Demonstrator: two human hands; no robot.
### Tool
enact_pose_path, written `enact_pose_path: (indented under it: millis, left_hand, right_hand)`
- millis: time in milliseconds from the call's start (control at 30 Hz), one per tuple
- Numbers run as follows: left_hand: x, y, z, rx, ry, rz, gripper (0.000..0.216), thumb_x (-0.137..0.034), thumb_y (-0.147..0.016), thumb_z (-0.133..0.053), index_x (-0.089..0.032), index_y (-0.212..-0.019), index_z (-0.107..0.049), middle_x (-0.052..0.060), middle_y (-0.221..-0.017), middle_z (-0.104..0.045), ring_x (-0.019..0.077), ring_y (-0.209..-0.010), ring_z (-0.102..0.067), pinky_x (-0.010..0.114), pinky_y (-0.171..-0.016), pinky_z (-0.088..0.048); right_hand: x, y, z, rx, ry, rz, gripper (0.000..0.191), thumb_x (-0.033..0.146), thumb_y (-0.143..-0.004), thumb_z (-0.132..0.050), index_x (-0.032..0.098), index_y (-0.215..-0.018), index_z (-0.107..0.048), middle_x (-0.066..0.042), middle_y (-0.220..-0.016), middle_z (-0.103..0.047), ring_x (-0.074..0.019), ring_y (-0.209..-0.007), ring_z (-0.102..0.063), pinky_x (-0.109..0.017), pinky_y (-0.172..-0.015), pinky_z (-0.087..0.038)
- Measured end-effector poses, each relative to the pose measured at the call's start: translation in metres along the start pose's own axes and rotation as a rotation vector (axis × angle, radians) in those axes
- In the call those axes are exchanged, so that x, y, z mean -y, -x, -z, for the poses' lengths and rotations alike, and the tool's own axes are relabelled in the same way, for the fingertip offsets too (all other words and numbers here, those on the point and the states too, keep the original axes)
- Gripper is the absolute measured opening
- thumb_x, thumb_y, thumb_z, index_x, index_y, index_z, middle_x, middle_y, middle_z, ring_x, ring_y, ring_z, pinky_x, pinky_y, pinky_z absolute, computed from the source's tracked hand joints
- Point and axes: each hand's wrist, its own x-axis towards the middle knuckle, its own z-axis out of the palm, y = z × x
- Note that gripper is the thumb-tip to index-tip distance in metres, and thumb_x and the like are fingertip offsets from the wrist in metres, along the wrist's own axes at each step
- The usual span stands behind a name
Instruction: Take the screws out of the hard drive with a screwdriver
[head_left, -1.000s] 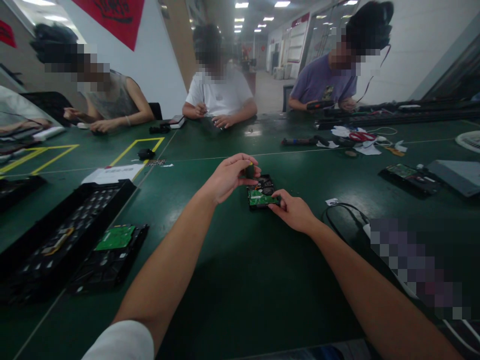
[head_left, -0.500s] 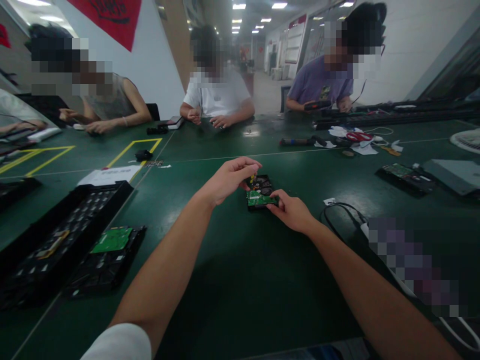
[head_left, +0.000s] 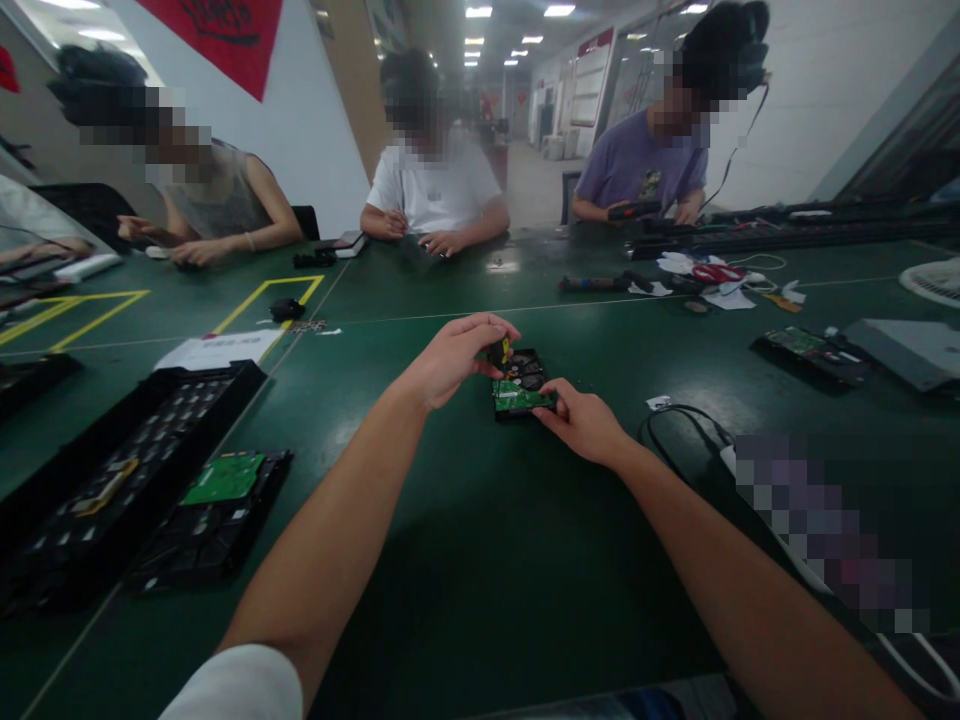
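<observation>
A hard drive (head_left: 534, 372) lies on the green table in front of me, its green circuit board (head_left: 519, 396) facing up. My right hand (head_left: 583, 422) grips the drive's near right corner between thumb and fingers. Over the drive's left side, my left hand (head_left: 466, 358) is closed around a small screwdriver (head_left: 504, 350) with a yellow and black handle. The screwdriver points down at the drive; its tip is too small to make out.
To the left lie another hard drive (head_left: 217, 520) with a green board and a long black tray (head_left: 112, 480). On the right are a cable (head_left: 675, 412), a third drive (head_left: 814, 358) and a grey box (head_left: 907, 350). Several people sit across the table (head_left: 450, 540).
The fingers of my left hand have shifted around the screwdriver, and more of its handle shows. My right hand and the hard drive have stayed put.
</observation>
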Motion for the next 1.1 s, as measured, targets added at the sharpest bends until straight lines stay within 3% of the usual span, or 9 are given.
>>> enact_pose_path:
  millis: [167,367,567,833,1100]
  left_hand:
    - [0.0006,-0.0010,0.0004,-0.002,0.038,0.031,0.019,-0.032,-0.091,-0.063,-0.018,-0.101,-0.071,0.008,-0.092,-0.069,0.0191,-0.085,-0.068,0.024,-0.058,-0.055]
    - [0.0030,-0.0031,-0.0013,-0.031,0.135,0.030,0.014,-0.031,-0.094,-0.062,-0.018,-0.098,-0.066,0.008,-0.092,-0.070,0.0207,-0.090,-0.070,0.032,-0.069,-0.062]
    - [0.0035,-0.0013,-0.0021,-0.032,0.020,-0.017,0.022,-0.039,-0.089,-0.073,-0.018,-0.091,-0.068,0.005,-0.091,-0.065,0.0159,-0.086,-0.063,0.025,-0.066,-0.056]
    - [0.0013,0.0004,0.0013,-0.031,-0.074,0.002,0.026,-0.043,-0.089,-0.072,-0.019,-0.099,-0.075,0.006,-0.098,-0.066,0.0155,-0.085,-0.060,0.022,-0.062,-0.050]
    - [0.0022,-0.0007,-0.0028,-0.068,0.094,0.067,0.020,-0.032,-0.089,-0.071,-0.020,-0.101,-0.060,0.007,-0.097,-0.069,0.0202,-0.093,-0.068,0.029,-0.067,-0.059]
  right_hand:
    - [-0.0008,-0.0007,-0.0005,-0.004,0.004,0.005,0.029,0.045,-0.103,-0.059,0.025,-0.124,-0.056,0.003,-0.073,-0.066,-0.0173,-0.066,-0.061,-0.029,-0.060,-0.033]
    - [-0.0018,-0.0008,-0.0011,-0.010,0.007,0.006,0.029,0.046,-0.103,-0.058,0.025,-0.124,-0.056,0.004,-0.074,-0.066,-0.0167,-0.065,-0.061,-0.029,-0.060,-0.032]
    - [0.0013,0.0007,0.0015,0.002,-0.012,0.006,0.027,0.044,-0.104,-0.057,0.025,-0.124,-0.055,0.004,-0.072,-0.066,-0.0168,-0.063,-0.060,-0.029,-0.059,-0.033]
    - [0.0003,0.0001,-0.0007,-0.004,-0.001,0.004,0.028,0.043,-0.104,-0.058,0.025,-0.124,-0.055,0.004,-0.073,-0.066,-0.0171,-0.065,-0.061,-0.029,-0.060,-0.034]
    - [-0.0011,-0.0001,-0.0006,0.003,-0.014,0.016,0.029,0.045,-0.104,-0.057,0.025,-0.125,-0.055,0.004,-0.073,-0.066,-0.0166,-0.063,-0.060,-0.029,-0.060,-0.033]
